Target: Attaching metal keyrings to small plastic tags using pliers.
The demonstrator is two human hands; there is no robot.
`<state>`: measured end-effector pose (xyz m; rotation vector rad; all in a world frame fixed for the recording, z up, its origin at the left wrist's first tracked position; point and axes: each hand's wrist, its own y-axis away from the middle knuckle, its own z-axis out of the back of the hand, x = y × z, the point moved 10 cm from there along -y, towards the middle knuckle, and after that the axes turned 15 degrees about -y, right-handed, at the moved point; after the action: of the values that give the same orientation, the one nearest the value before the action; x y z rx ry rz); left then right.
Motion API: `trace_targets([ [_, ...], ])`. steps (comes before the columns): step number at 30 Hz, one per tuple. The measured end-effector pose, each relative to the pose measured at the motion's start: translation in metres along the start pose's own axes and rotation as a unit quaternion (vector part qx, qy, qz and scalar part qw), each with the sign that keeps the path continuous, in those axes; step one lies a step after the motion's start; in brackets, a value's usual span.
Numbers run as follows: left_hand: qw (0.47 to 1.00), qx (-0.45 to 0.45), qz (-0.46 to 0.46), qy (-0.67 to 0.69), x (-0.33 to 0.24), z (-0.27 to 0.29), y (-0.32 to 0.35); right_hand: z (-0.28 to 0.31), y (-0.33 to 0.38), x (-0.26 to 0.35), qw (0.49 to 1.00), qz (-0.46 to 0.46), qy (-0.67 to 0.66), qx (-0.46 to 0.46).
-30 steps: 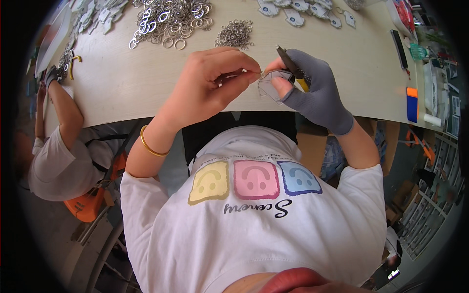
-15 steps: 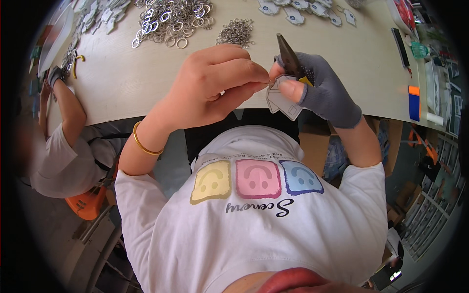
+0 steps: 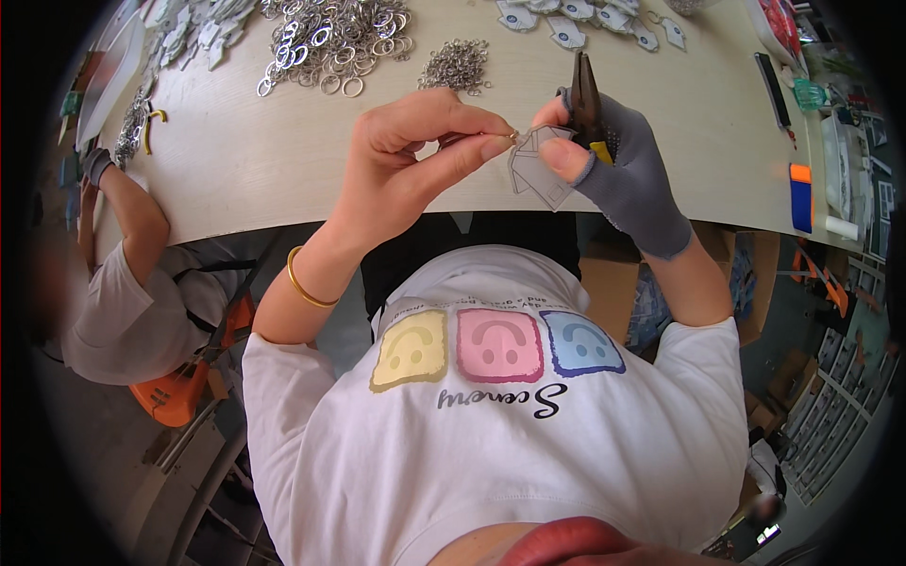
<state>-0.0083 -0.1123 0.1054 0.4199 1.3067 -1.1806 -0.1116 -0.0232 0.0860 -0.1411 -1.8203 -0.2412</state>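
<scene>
Over the table's near edge, my bare left hand (image 3: 411, 165) pinches a small metal ring (image 3: 513, 136) between thumb and forefinger. The ring meets the corner of a grey, flat house-shaped tag (image 3: 542, 177). My right hand (image 3: 634, 184), in a grey fingerless glove, holds this tag between thumb and forefinger; more than one layer seems to overlap there. Also in the right hand are pliers (image 3: 586, 99), dark jaws pointing away from me and a bit of yellow handle showing. The rest of the pliers is hidden by the glove.
Beyond my hands lie a pile of small rings (image 3: 455, 66), a heap of larger key rings (image 3: 335, 42) and white tags (image 3: 568, 33). Grey tags (image 3: 203, 28) lie far left. A black-handled tool (image 3: 773, 91) rests at right. Another person's arm (image 3: 137, 212) reaches in at left.
The pliers have swung more upright in my right hand. My left fingers have shifted slightly and now show the small ring at their tips. The tag has turned a little.
</scene>
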Motion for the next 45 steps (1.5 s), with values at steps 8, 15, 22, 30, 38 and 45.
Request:
trace_targets([
  [8, 0.99, -0.04, -0.083, -0.108, -0.016, 0.007, 0.003, -0.007, -0.001, -0.001, 0.999, -0.032, -0.001, 0.002],
  [15, 0.991, -0.066, 0.02, 0.11, 0.016, 0.004, 0.004, 0.001, 0.004, 0.015, 0.988, 0.127, 0.076, -0.048],
  [22, 0.96, -0.055, 0.119, 0.247, 0.031, -0.005, 0.007, -0.003, 0.001, 0.027, 0.99, 0.13, 0.032, -0.05],
  [30, 0.958, -0.055, 0.134, 0.246, 0.035, -0.007, 0.014, -0.022, -0.003, 0.027, 0.992, 0.117, 0.041, 0.028],
  [38, 0.969, -0.046, 0.142, 0.198, 0.028, -0.006, 0.016, -0.025, 0.0, 0.025, 0.993, 0.098, 0.056, 0.042],
  [45, 0.986, -0.038, 0.123, 0.107, 0.02, -0.002, 0.013, -0.019, 0.002, 0.019, 0.988, 0.086, 0.12, 0.043],
])
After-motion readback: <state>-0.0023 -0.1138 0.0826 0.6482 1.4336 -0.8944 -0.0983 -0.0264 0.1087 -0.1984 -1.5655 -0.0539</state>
